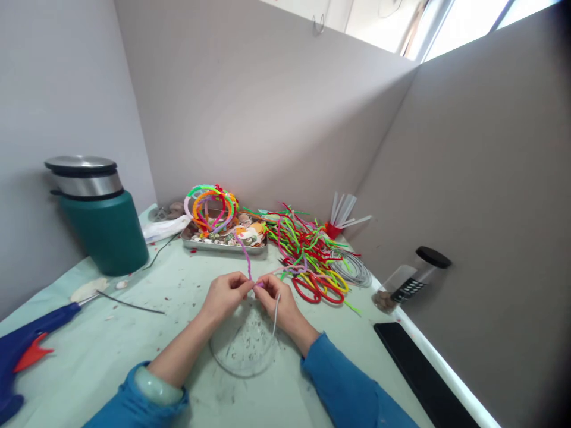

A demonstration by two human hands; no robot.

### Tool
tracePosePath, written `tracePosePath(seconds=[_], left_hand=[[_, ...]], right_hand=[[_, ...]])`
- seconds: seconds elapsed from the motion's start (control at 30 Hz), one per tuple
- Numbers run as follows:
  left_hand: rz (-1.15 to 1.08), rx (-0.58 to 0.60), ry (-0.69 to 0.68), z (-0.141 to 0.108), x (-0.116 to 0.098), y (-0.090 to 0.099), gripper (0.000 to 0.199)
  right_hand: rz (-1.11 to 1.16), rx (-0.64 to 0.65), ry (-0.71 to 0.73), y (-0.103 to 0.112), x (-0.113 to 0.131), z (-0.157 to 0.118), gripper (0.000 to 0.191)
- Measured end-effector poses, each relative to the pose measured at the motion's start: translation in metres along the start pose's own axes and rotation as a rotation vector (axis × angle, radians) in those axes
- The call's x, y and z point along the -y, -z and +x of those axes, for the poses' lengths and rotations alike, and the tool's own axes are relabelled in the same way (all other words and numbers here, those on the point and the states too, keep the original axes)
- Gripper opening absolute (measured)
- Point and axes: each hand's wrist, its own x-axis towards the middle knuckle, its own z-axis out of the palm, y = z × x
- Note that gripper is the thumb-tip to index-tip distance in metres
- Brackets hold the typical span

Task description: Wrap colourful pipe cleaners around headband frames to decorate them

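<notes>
A purple fuzzy stem (246, 258) rises from between my two hands, which almost touch at the fingertips. My left hand (226, 293) pinches the stem near its lower end. My right hand (277, 299) is closed on the same stem just beside it, with a bit of purple showing at the thumb. A thin grey wire hoop (247, 376) hangs down from my hands in a wide loop; one wire end sticks up past my right hand. The exact place where stem and wire meet is hidden by the fingers.
A metal tray (225, 246) holds shells and colourful rings. Right of it lie tangled fuzzy stems (298, 238), red-handled scissors (307, 289) and coiled wire (357, 270). A green bottle (104, 232) and blue glue gun (40, 327) are left; a black phone-like slab (419, 368) is right.
</notes>
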Motion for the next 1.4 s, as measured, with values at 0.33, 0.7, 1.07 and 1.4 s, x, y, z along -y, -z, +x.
tracePosePath(seconds=[0.33,0.7,1.07,1.4], left_hand=[[0.200,-0.113,-0.179,-0.007,-0.004,-0.004,0.019],[0.282,-0.177,-0.533,-0.011,-0.003,-0.008,0.016],[0.258,-0.153,-0.488,-0.008,-0.005,-0.008,0.015],[0.172,-0.166,-0.275,-0.008,-0.008,-0.007,0.018]], right_hand=[[0.058,-0.060,-0.062,0.000,0.002,0.003,0.015],[0.260,-0.080,-0.112,0.002,0.011,0.006,0.017],[0.235,-0.092,-0.054,0.002,0.012,0.004,0.016],[0.185,-0.077,0.006,0.003,0.008,0.004,0.019]])
